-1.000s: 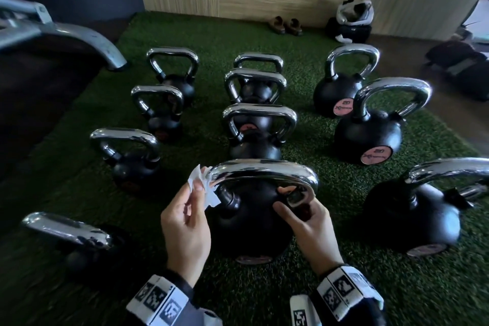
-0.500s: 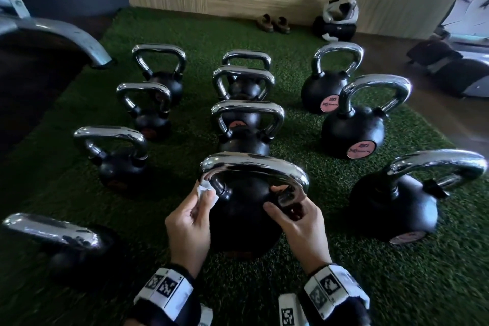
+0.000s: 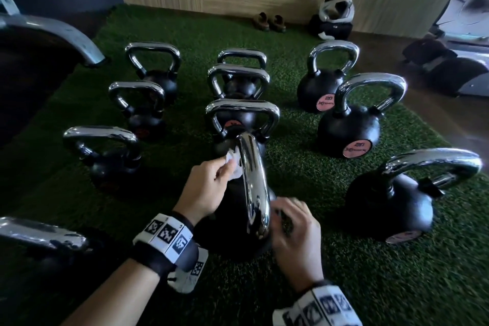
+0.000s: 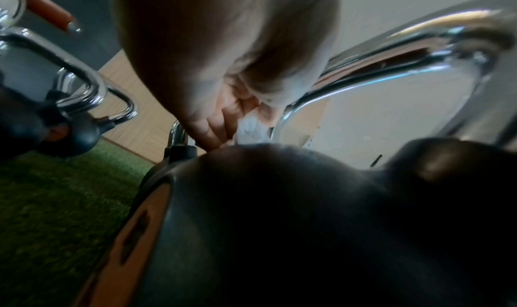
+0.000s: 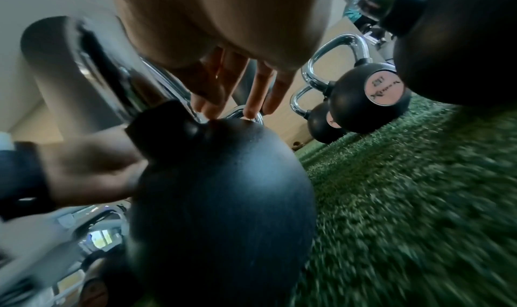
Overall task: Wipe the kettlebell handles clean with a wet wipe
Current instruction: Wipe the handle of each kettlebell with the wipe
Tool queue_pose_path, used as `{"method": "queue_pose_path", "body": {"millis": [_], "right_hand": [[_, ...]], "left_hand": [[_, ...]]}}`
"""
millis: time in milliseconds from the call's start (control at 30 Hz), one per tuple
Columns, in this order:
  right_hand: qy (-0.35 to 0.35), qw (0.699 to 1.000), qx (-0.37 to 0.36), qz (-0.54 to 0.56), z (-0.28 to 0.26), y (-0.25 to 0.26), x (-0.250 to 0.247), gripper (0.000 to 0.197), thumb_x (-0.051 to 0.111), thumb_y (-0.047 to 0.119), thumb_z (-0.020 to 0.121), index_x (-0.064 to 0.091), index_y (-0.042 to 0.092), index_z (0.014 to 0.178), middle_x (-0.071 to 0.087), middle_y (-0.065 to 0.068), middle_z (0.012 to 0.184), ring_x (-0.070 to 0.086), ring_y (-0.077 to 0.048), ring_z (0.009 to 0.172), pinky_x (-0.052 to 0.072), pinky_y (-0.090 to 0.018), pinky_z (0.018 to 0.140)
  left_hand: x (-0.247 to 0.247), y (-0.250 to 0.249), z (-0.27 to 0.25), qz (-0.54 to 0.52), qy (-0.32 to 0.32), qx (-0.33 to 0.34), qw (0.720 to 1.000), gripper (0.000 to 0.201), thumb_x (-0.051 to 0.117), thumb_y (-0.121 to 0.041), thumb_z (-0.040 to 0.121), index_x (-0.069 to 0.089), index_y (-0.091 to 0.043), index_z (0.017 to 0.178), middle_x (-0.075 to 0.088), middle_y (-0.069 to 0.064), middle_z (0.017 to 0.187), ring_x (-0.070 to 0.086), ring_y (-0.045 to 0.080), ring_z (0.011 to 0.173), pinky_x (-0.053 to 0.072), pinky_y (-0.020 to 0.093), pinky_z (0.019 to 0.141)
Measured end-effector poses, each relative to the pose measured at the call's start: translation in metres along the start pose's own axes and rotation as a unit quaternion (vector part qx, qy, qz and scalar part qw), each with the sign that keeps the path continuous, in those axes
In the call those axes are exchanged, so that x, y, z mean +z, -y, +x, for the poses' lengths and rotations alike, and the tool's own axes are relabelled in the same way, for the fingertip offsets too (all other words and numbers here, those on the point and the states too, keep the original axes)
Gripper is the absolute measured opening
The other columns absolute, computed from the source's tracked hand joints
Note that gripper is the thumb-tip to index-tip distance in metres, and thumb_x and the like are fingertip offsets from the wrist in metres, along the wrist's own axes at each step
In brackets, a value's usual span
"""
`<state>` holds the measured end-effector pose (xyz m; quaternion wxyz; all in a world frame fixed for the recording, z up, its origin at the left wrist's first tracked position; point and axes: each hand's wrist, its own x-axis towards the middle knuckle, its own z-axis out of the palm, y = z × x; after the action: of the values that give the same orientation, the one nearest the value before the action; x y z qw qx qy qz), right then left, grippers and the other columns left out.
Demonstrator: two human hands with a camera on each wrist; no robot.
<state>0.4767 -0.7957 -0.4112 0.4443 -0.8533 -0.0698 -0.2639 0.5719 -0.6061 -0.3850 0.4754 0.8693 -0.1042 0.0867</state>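
Pinching wet wipe (image 3: 232, 167) against chrome handle (image 3: 254, 182), left hand (image 3: 209, 188); right hand (image 3: 293, 230) steadying kettlebell (image 3: 230, 222).

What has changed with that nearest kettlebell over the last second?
The nearest kettlebell has been turned: its handle, crosswise before, now points away from the person. The left hand still pinches the wet wipe against it; the right hand stays on its body. The other kettlebells haven't moved.

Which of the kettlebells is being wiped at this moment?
The nearest kettlebell, front of the middle row: the left hand presses the wet wipe against its handle, which alone points away from the camera.
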Motion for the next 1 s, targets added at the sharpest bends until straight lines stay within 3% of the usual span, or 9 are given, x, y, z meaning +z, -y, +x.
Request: {"method": "queue_pose_path", "body": {"millis": [67,133,200,300,500,600,733,867,1000], "right_hand": [[0.058,0.997,0.044,0.038,0.025,-0.006,0.008,0.040,0.066,0.035,0.080,0.069,0.031,0.119,0.063,0.010,0.124,0.058,-0.010,0.123,0.049,-0.032,0.104],[0.142,0.980,0.122,0.061,0.041,-0.015,0.021,0.057,0.065,0.049,0.079,0.064,0.027,0.131,0.058,0.005,0.138,0.051,-0.010,0.135,0.042,-0.033,0.114],[0.171,0.971,0.160,0.050,0.047,-0.021,0.033,0.048,0.071,0.049,0.084,0.065,0.028,0.127,0.064,0.008,0.128,0.059,-0.011,0.123,0.049,-0.040,0.107],[0.129,0.980,0.152,0.019,0.043,-0.025,0.041,0.033,0.073,0.042,0.089,0.067,0.025,0.116,0.064,0.014,0.110,0.065,-0.010,0.106,0.055,-0.039,0.095],[0.108,0.980,0.162,0.033,0.041,-0.022,0.040,0.035,0.075,0.036,0.088,0.069,0.025,0.121,0.068,0.010,0.114,0.064,-0.006,0.107,0.054,-0.033,0.096],[0.109,0.979,0.169,0.037,0.039,-0.022,0.040,0.037,0.075,0.037,0.087,0.068,0.028,0.123,0.067,0.012,0.116,0.064,-0.005,0.109,0.053,-0.030,0.096],[0.109,0.977,0.179,0.045,0.040,-0.022,0.040,0.036,0.076,0.038,0.085,0.069,0.029,0.120,0.068,0.013,0.115,0.064,-0.001,0.107,0.052,-0.025,0.094],[0.121,0.976,0.176,0.049,0.040,-0.020,0.039,0.057,0.058,0.060,0.071,0.068,0.027,0.117,0.067,0.012,0.111,0.063,-0.003,0.102,0.053,-0.027,0.090],[0.122,0.976,0.175,0.049,0.039,-0.022,0.039,0.043,0.054,0.061,0.069,0.065,0.039,0.104,0.065,0.014,0.106,0.062,-0.003,0.098,0.050,-0.024,0.083]], "left_hand": [[-0.001,0.000,-0.009,0.010,-0.009,0.017,1.000,0.030,0.055,-0.024,0.106,0.072,-0.009,0.126,0.078,0.000,0.116,0.072,0.014,0.109,0.057,0.032,0.094],[0.001,-0.001,-0.019,0.026,-0.037,0.040,0.998,0.031,0.056,-0.017,0.103,0.070,-0.015,0.130,0.079,0.005,0.109,0.073,0.015,0.103,0.057,0.032,0.089],[0.003,-0.006,-0.026,0.038,-0.050,0.034,0.997,0.036,0.059,-0.008,0.099,0.070,-0.018,0.132,0.080,0.002,0.107,0.072,0.009,0.099,0.059,0.030,0.086],[0.005,-0.015,-0.015,0.047,-0.055,-0.001,0.997,0.035,0.060,-0.005,0.099,0.072,-0.018,0.129,0.079,-0.002,0.112,0.074,0.009,0.100,0.059,0.033,0.087],[0.003,-0.035,-0.001,0.031,-0.099,-0.001,0.995,0.037,0.053,-0.012,0.102,0.068,-0.020,0.136,0.080,0.002,0.108,0.075,0.015,0.096,0.056,0.030,0.088],[-0.001,-0.033,0.003,0.004,-0.074,-0.027,0.997,0.037,0.058,-0.008,0.101,0.068,-0.018,0.136,0.075,0.001,0.125,0.071,0.013,0.113,0.054,0.024,0.097],[-0.017,-0.053,0.000,-0.053,-0.093,-0.003,0.994,0.038,0.059,-0.008,0.102,0.067,-0.021,0.137,0.068,-0.009,0.132,0.061,-0.019,0.110,0.043,0.000,0.094],[-0.022,-0.071,-0.030,-0.097,-0.094,0.051,0.990,0.044,0.059,0.001,0.100,0.064,-0.018,0.139,0.066,-0.008,0.136,0.063,-0.001,0.123,0.052,0.023,0.106],[-0.024,-0.072,-0.022,-0.089,-0.108,0.039,0.989,0.040,0.064,-0.004,0.099,0.065,-0.018,0.137,0.067,-0.009,0.133,0.065,0.004,0.121,0.055,0.021,0.101]]}}
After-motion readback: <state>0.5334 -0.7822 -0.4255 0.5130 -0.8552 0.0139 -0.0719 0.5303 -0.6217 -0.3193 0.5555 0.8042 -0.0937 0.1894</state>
